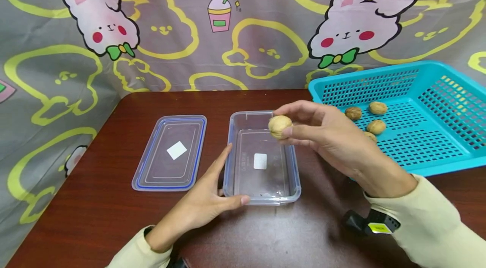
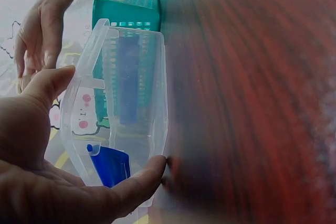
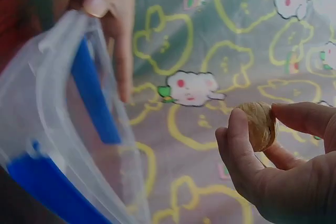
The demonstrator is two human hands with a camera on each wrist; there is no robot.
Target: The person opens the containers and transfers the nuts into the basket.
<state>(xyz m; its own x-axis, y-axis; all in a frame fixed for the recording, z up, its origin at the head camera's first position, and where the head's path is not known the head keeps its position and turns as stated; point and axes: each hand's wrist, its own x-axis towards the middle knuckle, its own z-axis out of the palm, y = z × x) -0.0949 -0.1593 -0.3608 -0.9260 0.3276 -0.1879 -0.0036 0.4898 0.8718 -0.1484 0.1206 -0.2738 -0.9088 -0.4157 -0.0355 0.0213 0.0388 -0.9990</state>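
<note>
Above the far right part of a clear plastic container, my right hand pinches a walnut between thumb and fingers. The right wrist view shows the same walnut at the fingertips, apart from the container wall. My left hand grips the container's near left corner, thumb over the front rim and fingers along the left side. Up close in the left wrist view, the left thumb lies at the rim and a finger reaches the lower wall. A white square label shows on the container's bottom, with no walnuts inside.
A clear lid with a blue seal lies flat to the left of the container. On the right stands a turquoise basket with several walnuts in it, partly behind my right hand. A patterned curtain hangs behind the brown table.
</note>
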